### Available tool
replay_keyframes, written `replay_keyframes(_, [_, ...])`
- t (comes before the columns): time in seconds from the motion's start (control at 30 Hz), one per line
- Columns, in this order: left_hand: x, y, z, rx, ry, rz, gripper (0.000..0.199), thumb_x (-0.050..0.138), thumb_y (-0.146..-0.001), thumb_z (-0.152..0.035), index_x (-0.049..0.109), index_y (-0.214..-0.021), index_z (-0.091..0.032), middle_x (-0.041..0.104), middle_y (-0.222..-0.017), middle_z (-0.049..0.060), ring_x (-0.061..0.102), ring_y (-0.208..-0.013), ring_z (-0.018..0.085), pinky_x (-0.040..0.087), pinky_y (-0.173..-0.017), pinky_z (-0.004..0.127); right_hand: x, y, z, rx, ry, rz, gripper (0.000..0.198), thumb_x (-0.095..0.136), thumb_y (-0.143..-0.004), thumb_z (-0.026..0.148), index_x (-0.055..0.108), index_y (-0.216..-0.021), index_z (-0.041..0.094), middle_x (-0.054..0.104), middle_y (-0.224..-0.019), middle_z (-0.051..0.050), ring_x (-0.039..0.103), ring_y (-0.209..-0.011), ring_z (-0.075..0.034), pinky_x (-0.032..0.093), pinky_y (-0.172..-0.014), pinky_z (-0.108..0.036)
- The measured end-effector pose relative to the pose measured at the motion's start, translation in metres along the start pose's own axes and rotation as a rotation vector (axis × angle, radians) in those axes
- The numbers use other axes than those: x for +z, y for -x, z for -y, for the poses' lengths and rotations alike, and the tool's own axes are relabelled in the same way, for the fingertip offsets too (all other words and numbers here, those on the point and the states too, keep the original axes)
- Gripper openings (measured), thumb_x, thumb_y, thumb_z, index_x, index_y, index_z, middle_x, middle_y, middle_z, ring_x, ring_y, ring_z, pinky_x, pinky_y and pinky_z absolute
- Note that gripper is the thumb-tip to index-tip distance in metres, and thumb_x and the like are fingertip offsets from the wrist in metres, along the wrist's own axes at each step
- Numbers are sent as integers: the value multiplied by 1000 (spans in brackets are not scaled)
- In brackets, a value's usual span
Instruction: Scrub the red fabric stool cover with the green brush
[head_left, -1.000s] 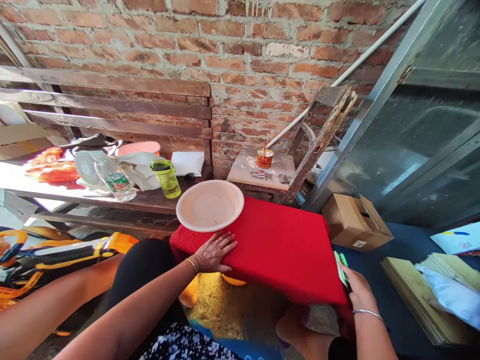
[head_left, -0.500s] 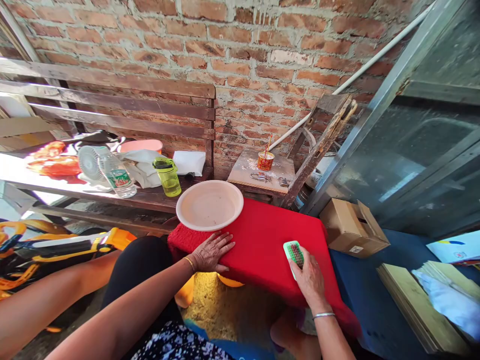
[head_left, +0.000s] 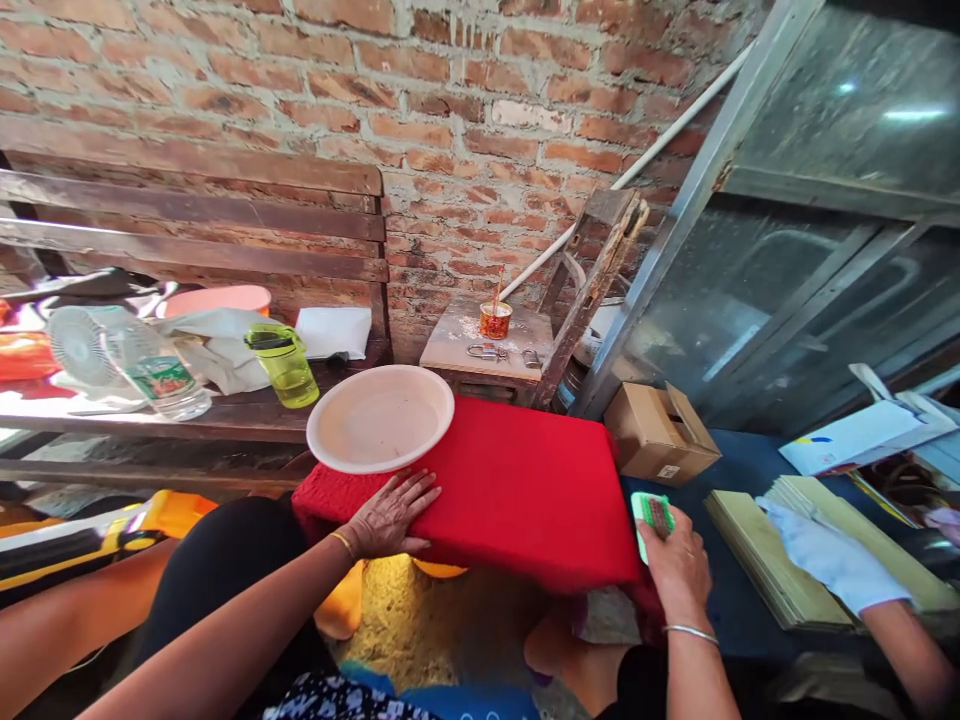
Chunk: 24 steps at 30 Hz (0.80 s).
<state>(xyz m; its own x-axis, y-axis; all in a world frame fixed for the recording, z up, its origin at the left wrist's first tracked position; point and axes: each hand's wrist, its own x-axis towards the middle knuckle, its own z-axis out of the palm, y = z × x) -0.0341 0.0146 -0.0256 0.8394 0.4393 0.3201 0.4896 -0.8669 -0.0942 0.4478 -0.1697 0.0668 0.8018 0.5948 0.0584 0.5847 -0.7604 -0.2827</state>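
Observation:
My left hand (head_left: pixel 391 512) lies flat on the near left part of a red cloth (head_left: pixel 517 480), fingers spread, just in front of a pale plastic basin (head_left: pixel 381 420). The cloth covers a low table or stool before me. My right hand (head_left: pixel 676 565) is closed around a scrub brush (head_left: pixel 651 522) with a light green body and green and brown bristles. It holds the brush at the cloth's right edge, bristles turned upward. Whether the brush touches the cloth I cannot tell.
On the right, a co-worker's white-gloved hand (head_left: pixel 832 560) rests on stacked boards (head_left: pixel 772 560). A cardboard box (head_left: pixel 660 432) stands behind them. The wooden bench (head_left: pixel 247 425) at left bears a green bottle (head_left: pixel 285 368) and a clear bottle (head_left: pixel 161 375). A chair (head_left: pixel 480 335) holds a red cup (head_left: pixel 495 320).
My right hand has carried the brush rightward, from over the cloth to its right edge. My left hand stays on the cloth. The view has turned right, showing more of the co-worker's arm.

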Motion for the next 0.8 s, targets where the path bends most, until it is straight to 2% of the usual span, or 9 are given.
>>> replay_keyframes(0.07, [1, 1, 1, 7, -3, -10, 89, 54, -89, -80, 47, -156, -23, 48, -157, 15, 45, -144, 34, 28, -121, 47, 9, 19, 12, -144, -184, 7, 64, 53, -90, 52, 51, -140, 13, 67, -115, -19, 66, -105, -34, 52, -92, -45])
replay_keyframes(0.17, [0, 1, 3, 11, -6, -6, 88, 54, -89, -80, 49, -155, -22, 48, -157, 16, 45, -144, 34, 28, -121, 47, 32, 59, 41, -441, -383, -18, 55, 53, -91, 49, 55, -135, 16, 67, -120, -16, 64, -110, -30, 51, -97, -43])
replay_keyframes(0.27, [-2, 0, 3, 0, 6, 17, 87, 56, -89, -79, 51, -153, -22, 49, -156, 16, 47, -142, 35, 31, -120, 48, 52, 92, 64, -652, -332, -45, 45, 55, -94, 42, 56, -134, 22, 68, -115, -12, 63, -105, -30, 50, -94, -44])
replay_keyframes(0.37, [-3, 1, 4, -7, 0, 35, 87, 55, -89, -80, 52, -153, -22, 49, -156, 16, 47, -142, 36, 34, -119, 49, 56, 96, 65, -699, -209, -75, 43, 56, -95, 38, 57, -135, 25, 68, -107, -10, 63, -99, -30, 50, -90, -44])
replay_keyframes(0.47, [-2, 2, 5, 6, -21, 38, 87, 53, -90, -80, 51, -154, -21, 48, -157, 17, 46, -143, 37, 34, -118, 51, 42, 74, 42, -585, -70, -117, 45, 57, -94, 38, 57, -137, 22, 67, -104, -12, 63, -96, -30, 50, -87, -43])
replay_keyframes(0.57, [-2, 3, 6, 12, -24, 48, 88, 53, -90, -80, 50, -154, -21, 48, -157, 17, 46, -143, 36, 33, -119, 51, 22, 45, 7, -313, 79, -126, 48, 57, -93, 40, 58, -137, 19, 67, -103, -16, 64, -94, -31, 50, -83, -42])
replay_keyframes(0.63, [-3, 3, 6, 9, -24, 47, 88, 53, -90, -81, 50, -154, -21, 48, -157, 16, 46, -143, 36, 33, -119, 50, 13, 29, -14, -106, 82, -118, 51, 57, -91, 42, 59, -137, 18, 66, -107, -18, 65, -97, -33, 50, -84, -45])
replay_keyframes(0.7, [-4, 2, 6, 8, -23, 34, 87, 54, -89, -80, 50, -154, -22, 49, -156, 15, 47, -142, 35, 33, -119, 48, 10, 17, -30, 59, -97, -90, 57, 59, -87, 45, 58, -138, 18, 66, -114, -20, 65, -103, -36, 49, -88, -49])
replay_keyframes(0.8, [-6, 0, 6, 23, -34, 12, 86, 55, -89, -80, 51, -154, -23, 52, -154, 15, 49, -141, 35, 33, -118, 46, 19, 4, -40, 179, -450, -23, 67, 63, -78, 54, 60, -135, 17, 70, -115, -18, 66, -105, -35, 51, -91, -47])
